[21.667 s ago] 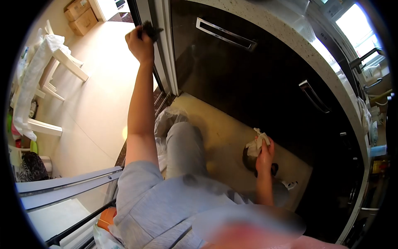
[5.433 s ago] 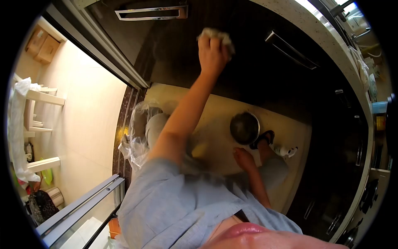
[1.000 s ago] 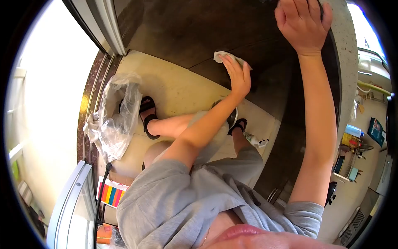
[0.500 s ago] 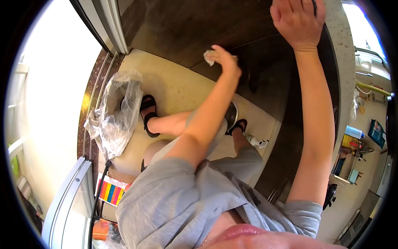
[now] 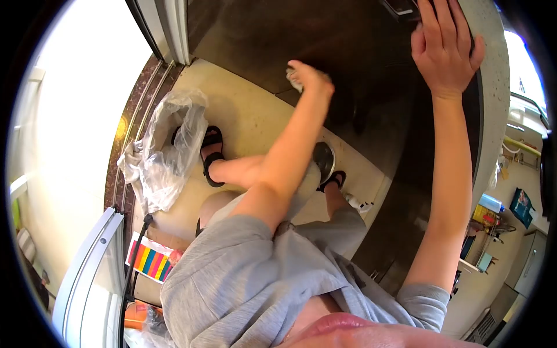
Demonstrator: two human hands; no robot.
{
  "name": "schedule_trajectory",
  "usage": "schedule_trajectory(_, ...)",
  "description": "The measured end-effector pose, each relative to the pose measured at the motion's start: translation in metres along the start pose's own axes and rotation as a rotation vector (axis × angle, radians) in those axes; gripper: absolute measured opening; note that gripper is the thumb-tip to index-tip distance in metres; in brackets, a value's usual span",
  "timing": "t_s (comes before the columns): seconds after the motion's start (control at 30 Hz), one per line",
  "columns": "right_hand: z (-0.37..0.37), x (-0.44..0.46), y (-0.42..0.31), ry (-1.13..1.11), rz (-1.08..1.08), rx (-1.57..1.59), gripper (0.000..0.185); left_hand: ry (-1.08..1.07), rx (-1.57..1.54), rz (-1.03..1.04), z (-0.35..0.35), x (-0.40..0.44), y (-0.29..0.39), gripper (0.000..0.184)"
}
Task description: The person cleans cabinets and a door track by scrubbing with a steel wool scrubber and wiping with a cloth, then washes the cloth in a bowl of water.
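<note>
My left hand (image 5: 312, 79) is closed on a pale cloth (image 5: 295, 80) near the lower part of the dark cabinet front (image 5: 255, 46). Part of the cloth is hidden by the fingers. My right hand (image 5: 448, 61) has its fingers apart and rests near the top of the cabinet front, beside the speckled counter edge (image 5: 492, 69) and close to a metal handle (image 5: 401, 7). A metal bowl (image 5: 324, 159) sits on the floor, partly hidden by my leg.
A clear plastic bag (image 5: 174, 145) lies by the sliding door track (image 5: 134, 116). A white bottle (image 5: 358, 203) is near my sandalled foot. Lower left are a colourful striped box (image 5: 149, 261) and a glass door frame (image 5: 87, 267). A dish rack (image 5: 481, 246) stands at the right.
Since the earliest frame, the dark scrubber is gone from my left hand, which now holds the cloth, and my right hand has risen to the cabinet top. Lately my left hand has shifted only slightly.
</note>
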State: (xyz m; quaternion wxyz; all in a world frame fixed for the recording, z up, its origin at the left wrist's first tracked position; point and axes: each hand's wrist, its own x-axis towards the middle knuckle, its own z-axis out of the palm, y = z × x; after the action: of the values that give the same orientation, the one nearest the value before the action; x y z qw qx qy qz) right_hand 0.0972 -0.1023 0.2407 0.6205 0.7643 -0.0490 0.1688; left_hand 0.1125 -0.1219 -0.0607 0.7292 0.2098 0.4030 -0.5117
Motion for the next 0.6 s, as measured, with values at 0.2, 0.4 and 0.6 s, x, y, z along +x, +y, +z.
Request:
schedule_trajectory(0.2,0.013,0.004,-0.009,0.222,0.061,0.065,0.032,-0.072,0.071,0.303,0.016,0.004,0.125,0.068)
schedule_trajectory(0.4,-0.002,0.002,-0.001,0.002,-0.014,0.016,0.032,0.571,1.454,1.566,0.072,-0.025,0.209,0.040)
schedule_trajectory(0.6,0.003,0.003,-0.006,0.119,0.038,0.099,0.035,-0.300,0.949,1.291,0.017,-0.100,-0.040,0.060)
